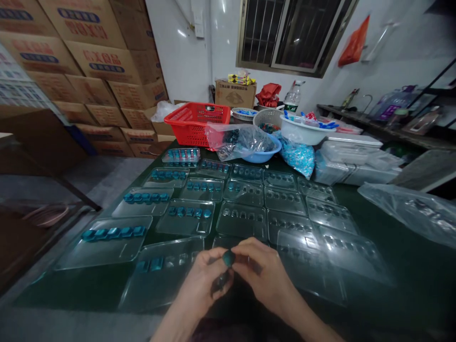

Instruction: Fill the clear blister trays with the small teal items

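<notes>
Head view: left hand [204, 275] and right hand [263, 268] together pinch a teal piece [228, 258] over the near worktop [53, 289]; just left, a tray [153, 289] carries two teal blocks [156, 263] in its leftmost slots.

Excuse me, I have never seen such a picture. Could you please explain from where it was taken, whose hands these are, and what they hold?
There is no robot here: these are a person's bare hands. The single picture comes from a camera on that person's head, looking forward and down. The left hand and right hand meet, their fingertips around a small dark green piece; its details are blurred. On the dark green table lie rows of clear plastic trays. Some hold blue-green pieces. Farther back stand a red basket and a blue basin.
</notes>
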{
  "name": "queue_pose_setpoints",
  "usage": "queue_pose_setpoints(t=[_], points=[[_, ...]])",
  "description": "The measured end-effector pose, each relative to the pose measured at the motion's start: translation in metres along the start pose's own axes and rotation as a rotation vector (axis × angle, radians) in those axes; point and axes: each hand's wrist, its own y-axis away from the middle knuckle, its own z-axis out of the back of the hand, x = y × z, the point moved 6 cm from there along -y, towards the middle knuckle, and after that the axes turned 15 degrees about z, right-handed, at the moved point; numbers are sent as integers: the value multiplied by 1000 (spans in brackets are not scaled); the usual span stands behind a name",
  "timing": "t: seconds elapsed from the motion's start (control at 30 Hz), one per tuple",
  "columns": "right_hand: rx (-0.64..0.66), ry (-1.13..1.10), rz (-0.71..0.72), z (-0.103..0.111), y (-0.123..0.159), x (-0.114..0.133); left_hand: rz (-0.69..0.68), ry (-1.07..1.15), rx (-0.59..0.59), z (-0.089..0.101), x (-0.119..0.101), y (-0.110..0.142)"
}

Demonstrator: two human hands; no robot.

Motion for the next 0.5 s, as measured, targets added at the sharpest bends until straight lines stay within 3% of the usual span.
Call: queue_pose_setpoints(t=[0.37, 0.5], points=[[52, -221, -132, -7, -4, -17, 63, -177, -43, 2, 4, -7], [28, -338, -237, -9, -5, -31, 54, -27, -53, 8, 0, -12]])
